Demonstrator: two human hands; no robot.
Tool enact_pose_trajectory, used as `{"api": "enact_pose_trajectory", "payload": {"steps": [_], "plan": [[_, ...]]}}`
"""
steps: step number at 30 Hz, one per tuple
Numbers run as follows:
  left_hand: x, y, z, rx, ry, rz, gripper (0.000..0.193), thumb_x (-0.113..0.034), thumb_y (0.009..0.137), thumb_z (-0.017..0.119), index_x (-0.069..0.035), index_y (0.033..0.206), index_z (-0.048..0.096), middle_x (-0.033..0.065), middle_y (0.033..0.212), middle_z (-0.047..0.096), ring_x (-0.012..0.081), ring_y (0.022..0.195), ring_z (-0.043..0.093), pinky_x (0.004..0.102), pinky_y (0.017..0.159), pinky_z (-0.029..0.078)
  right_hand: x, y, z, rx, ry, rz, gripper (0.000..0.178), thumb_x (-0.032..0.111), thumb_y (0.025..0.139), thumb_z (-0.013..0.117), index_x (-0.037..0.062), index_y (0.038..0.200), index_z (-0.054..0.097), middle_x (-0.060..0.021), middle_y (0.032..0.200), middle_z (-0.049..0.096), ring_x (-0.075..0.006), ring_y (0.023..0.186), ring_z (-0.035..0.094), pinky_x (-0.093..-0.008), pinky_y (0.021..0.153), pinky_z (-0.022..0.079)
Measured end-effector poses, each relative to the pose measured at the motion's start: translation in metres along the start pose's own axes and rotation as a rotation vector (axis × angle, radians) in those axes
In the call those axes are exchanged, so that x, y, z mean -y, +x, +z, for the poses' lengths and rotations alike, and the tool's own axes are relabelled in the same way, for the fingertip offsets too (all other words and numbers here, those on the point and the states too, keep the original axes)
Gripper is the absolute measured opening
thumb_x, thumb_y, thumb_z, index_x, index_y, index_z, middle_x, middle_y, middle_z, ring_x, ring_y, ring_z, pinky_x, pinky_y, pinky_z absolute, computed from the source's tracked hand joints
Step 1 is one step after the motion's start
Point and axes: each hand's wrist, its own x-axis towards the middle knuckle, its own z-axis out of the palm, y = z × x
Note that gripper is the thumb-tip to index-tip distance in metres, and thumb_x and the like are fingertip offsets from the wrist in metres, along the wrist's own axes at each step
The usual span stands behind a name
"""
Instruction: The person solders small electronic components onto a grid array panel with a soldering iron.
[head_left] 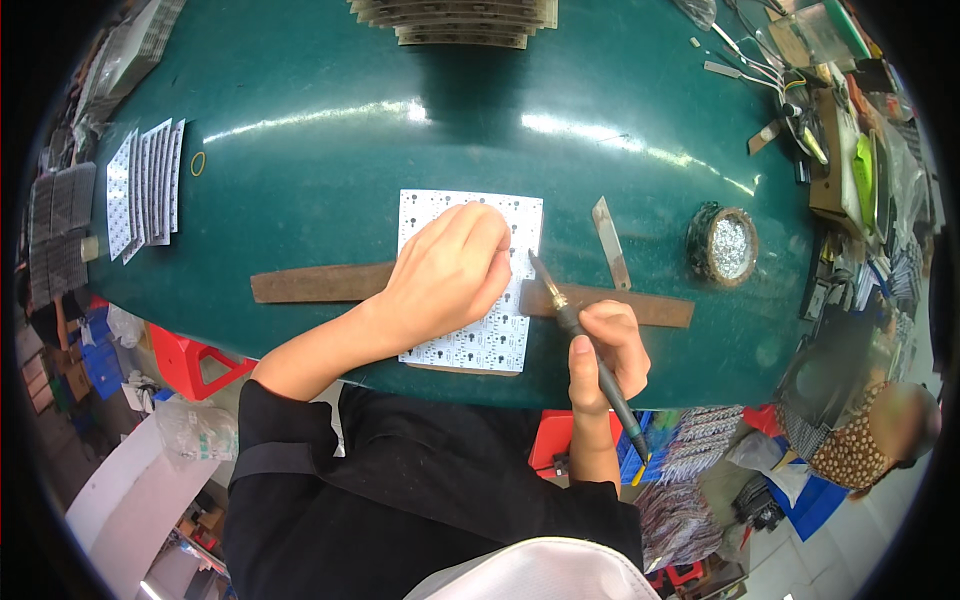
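Observation:
A white printed circuit board panel with rows of dark marks lies flat before me. My left hand rests over its middle, fingers curled in and pointing down at the board; whatever they may pinch is hidden beneath the hand. In my right hand is a soldering iron, held like a pen, its tip at the board's right edge. Wooden strips lie on both sides of the board, one passing by my left wrist and the other under the iron. A flat metal blade lies beyond the right strip.
A round pot of silvery material stands to the right on the green table. Stacked white panels and a yellow rubber band are at left. Another stack sits at the far edge. Cables clutter the far right; a person is at right.

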Motion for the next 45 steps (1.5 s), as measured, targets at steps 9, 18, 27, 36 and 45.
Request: {"api": "enact_pose_trajectory", "payload": {"steps": [9, 18, 27, 36, 45], "plan": [[0.000, 0.003, 0.005, -0.042, 0.035, 0.046, 0.013, 0.001, 0.079, 0.064, 0.000, 0.087, 0.054, 0.0132, 0.084, 0.056, 0.0322, 0.076, 0.060, 0.0405, 0.069, 0.050, -0.001, 0.004, 0.004, 0.020, -0.055, -0.037, 0.016, 0.005, 0.077, 0.069, -0.0041, 0.089, 0.065, -0.0155, 0.078, 0.063, -0.0266, 0.071, 0.061, -0.0351, 0.065, 0.048], [-0.005, 0.000, 0.005, -0.009, 0.078, 0.061, 0.017, 0.000, 0.075, 0.071, -0.003, 0.087, 0.059, 0.0102, 0.094, 0.061, 0.0285, 0.081, 0.061, 0.0379, 0.071, 0.050, 0.002, 0.007, 0.006, 0.031, -0.061, -0.089, 0.014, 0.004, 0.075, 0.070, -0.0047, 0.085, 0.064, -0.0143, 0.074, 0.063, -0.0252, 0.066, 0.059, -0.0351, 0.065, 0.046], [-0.002, -0.003, -0.007, 0.094, 0.142, 0.125, 0.015, -0.005, 0.077, 0.068, -0.004, 0.091, 0.063, 0.0047, 0.100, 0.063, 0.0232, 0.083, 0.058, 0.0347, 0.072, 0.048, 0.010, 0.021, -0.001, 0.082, -0.042, -0.081, 0.013, 0.003, 0.073, 0.070, -0.0042, 0.083, 0.064, -0.0133, 0.070, 0.061, -0.0232, 0.060, 0.056, -0.0337, 0.061, 0.045], [-0.010, 0.000, -0.013, 0.173, 0.214, 0.109, 0.020, 0.000, 0.074, 0.068, -0.004, 0.093, 0.062, 0.0025, 0.102, 0.063, 0.0224, 0.081, 0.058, 0.0331, 0.071, 0.048, -0.006, 0.028, -0.053, -0.482, -0.688, 0.020, 0.030, 0.001, 0.086, 0.068, -0.0029, 0.115, 0.062, -0.0145, 0.100, 0.061, -0.0245, 0.090, 0.059, -0.0348, 0.078, 0.049], [-0.013, 0.002, -0.011, 0.211, 0.204, 0.081, 0.024, 0.005, 0.074, 0.069, -0.003, 0.096, 0.063, 0.0057, 0.106, 0.066, 0.0233, 0.075, 0.059, 0.0332, 0.066, 0.049, -0.026, 0.026, -0.059, -0.395, -0.766, 0.101, 0.027, 0.005, 0.089, 0.069, 0.0023, 0.116, 0.066, -0.0100, 0.098, 0.063, -0.0186, 0.086, 0.060, -0.0303, 0.079, 0.049]]}}
